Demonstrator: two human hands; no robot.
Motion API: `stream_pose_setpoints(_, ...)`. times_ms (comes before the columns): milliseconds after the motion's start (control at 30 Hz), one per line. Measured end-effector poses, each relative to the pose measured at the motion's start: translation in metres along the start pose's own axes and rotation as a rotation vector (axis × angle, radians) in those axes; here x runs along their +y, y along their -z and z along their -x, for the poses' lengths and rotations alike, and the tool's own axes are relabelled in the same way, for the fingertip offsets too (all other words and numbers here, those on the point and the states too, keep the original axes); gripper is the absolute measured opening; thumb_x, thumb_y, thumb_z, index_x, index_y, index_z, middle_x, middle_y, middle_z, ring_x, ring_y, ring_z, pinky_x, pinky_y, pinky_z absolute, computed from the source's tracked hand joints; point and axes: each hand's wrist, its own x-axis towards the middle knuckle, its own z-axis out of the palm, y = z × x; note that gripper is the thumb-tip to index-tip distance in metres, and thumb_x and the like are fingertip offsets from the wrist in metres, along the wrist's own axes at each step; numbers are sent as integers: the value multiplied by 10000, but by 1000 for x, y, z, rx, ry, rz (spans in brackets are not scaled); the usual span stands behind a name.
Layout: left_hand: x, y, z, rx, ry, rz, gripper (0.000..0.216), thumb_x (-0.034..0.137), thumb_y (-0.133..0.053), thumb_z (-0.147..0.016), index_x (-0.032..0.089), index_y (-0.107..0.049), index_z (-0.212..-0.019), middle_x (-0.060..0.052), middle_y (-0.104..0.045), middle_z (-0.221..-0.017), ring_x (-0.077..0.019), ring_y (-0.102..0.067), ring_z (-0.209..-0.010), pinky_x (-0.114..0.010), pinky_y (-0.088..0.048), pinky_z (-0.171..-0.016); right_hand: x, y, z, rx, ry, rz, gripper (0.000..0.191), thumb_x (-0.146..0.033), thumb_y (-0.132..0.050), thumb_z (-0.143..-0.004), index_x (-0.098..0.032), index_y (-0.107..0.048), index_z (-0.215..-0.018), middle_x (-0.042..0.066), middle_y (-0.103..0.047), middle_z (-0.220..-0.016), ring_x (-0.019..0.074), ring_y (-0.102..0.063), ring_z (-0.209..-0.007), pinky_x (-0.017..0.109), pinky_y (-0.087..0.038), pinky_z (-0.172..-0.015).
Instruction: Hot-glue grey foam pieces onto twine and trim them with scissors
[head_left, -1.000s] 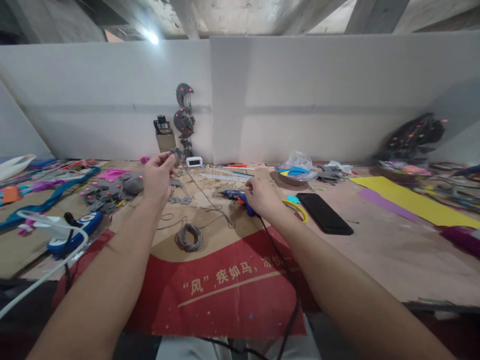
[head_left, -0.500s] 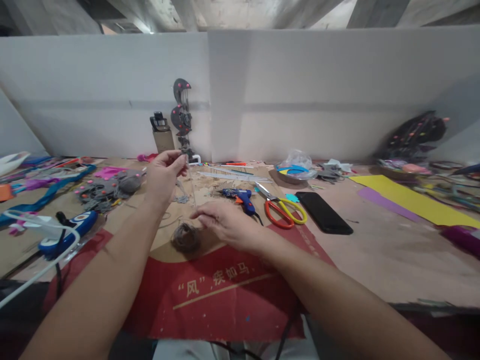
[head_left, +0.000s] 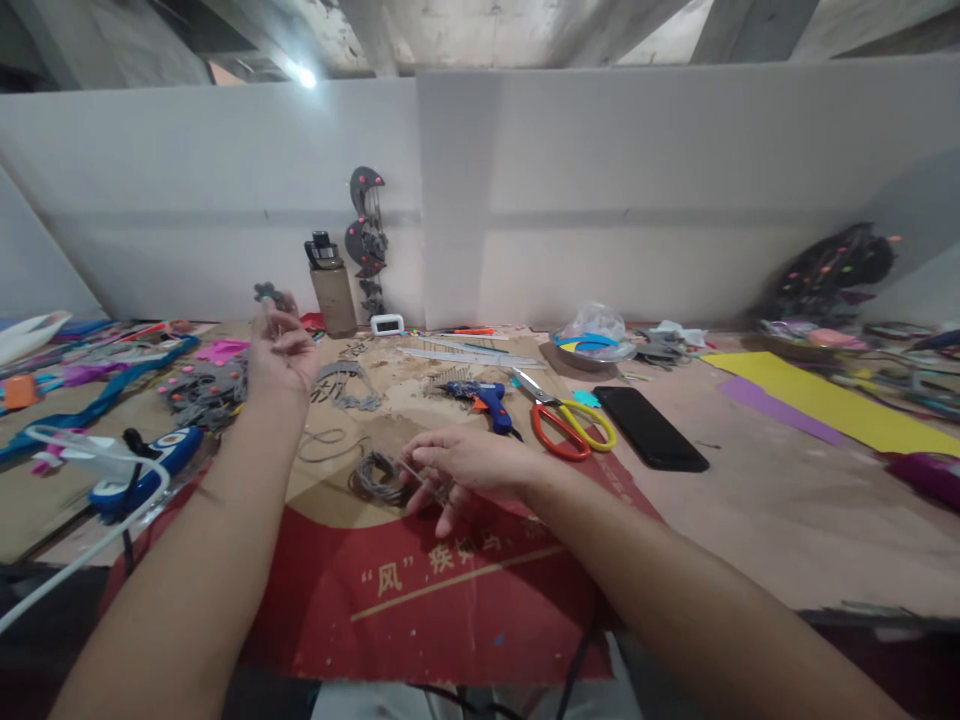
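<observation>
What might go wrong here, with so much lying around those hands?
The coil of gray cord could tangle: loose strands lie beside it, and the right hand is right at it. That hand might also bump the blue glue gun lying just beyond; I can't tell whether it's hot. The small dark piece at the fingertips of the left hand might slip.

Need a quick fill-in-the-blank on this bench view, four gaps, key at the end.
1. The left hand is farther from the coil of grey cord than the ____ hand.
2. The scissors have one red handle and one ____ handle.
3. The glue gun has a mostly ____ body.
4. The phone beside the scissors is ____.

Missing words: right; yellow; blue; black.
</observation>
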Motion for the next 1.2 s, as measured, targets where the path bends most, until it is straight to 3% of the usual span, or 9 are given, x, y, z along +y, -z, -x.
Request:
stream_pose_setpoints(133, 1, 0, 0, -16, 13, -22, 215, 254, -455, -903, 183, -510, -708, 26, -598, -688, 9, -402, -470, -103, -208, -329, 8, 5, -11, 237, 71, 336, 157, -209, -472, -825, -184, -608, -898, 27, -633, -707, 135, -607, -559, 246, -484, -496)
stream_pose_setpoints(233, -4, -7, 4, 55, 62, -26, 148, 226, -510, -864, 185, -539, -724, 13, -633, -713, -5, -382, -427, -130, -196, -301, 6, 9, -14, 308, 325, 671, 151, -178, -538, -777, -192, -685, -812, 27, -674, -781, 145, -621, -708, 256, -476, -656)
stream_pose_setpoints(333, -15, -16, 12, 41, 152, -51, 54, 199, -605, -775, 186, -572, -735, 12, -642, -719, -8, -404, -406, -139, -174, -283, -3, 19, -9, 408, 405, 809, 172, -197, -535, -793, -190, -701, -835, 28, -686, -848, 130, -607, -776, 229, -434, -693)
stream_pose_setpoints(433, -25, -23, 22, -23, 164, -97, 90, 181, -659, -701, 172, -570, -703, 15, -618, -664, -14, -420, -400, -136, -155, -286, -14, 39, 1, 613, 355, 958, 214, -265, -494, -838, -184, -691, -853, 37, -685, -820, 132, -592, -748, 230, -403, -674)
stream_pose_setpoints(533, -31, -24, 27, -92, 168, -132, 102, 177, -677, -677, 162, -577, -692, 28, -566, -585, -9, -365, -372, -140, -136, -290, -19, 62, 10, 718, 132, 1125, 311, -370, -446, -863, -181, -685, -797, 58, -673, -724, 154, -589, -691, 242, -384, -626)
stream_pose_setpoints(700, -35, -22, 28, -153, 134, -171, 112, 179, -702, -657, 153, -599, -694, 25, -554, -587, -5, -330, -366, -156, -112, -295, -9, 83, 5, 860, -185, 1331, 409, -473, -467, -826, -126, -681, -866, 163, -679, -877, 240, -620, -831, 291, -417, -682)
stream_pose_setpoints(833, -39, -22, 29, -174, 140, -230, 165, 207, -734, -609, 144, -628, -719, 13, -564, -615, -12, -354, -368, -156, -117, -297, 10, 85, -9, 765, -271, 1303, 387, -427, -520, -792, -105, -671, -946, 184, -670, -950, 249, -630, -870, 307, -443, -732)
stream_pose_setpoints(1033, -44, -25, 34, -197, 168, -287, 230, 229, -757, -563, 129, -635, -730, 23, -540, -617, -15, -365, -395, -145, -160, -315, 10, 91, -15, 866, -181, 942, 333, -399, -561, -736, -117, -643, -891, 151, -672, -852, 253, -639, -777, 308, -457, -653)
stream_pose_setpoints(1200, -48, -23, 36, -205, 186, -361, 261, 269, -765, -554, 134, -633, -734, 21, -544, -630, -14, -355, -394, -155, -136, -316, -10, 79, -9, 1040, 316, 531, 308, -225, -490, -727, -156, -528, -1025, 78, -625, -894, 174, -605, -719, 280, -493, -593)
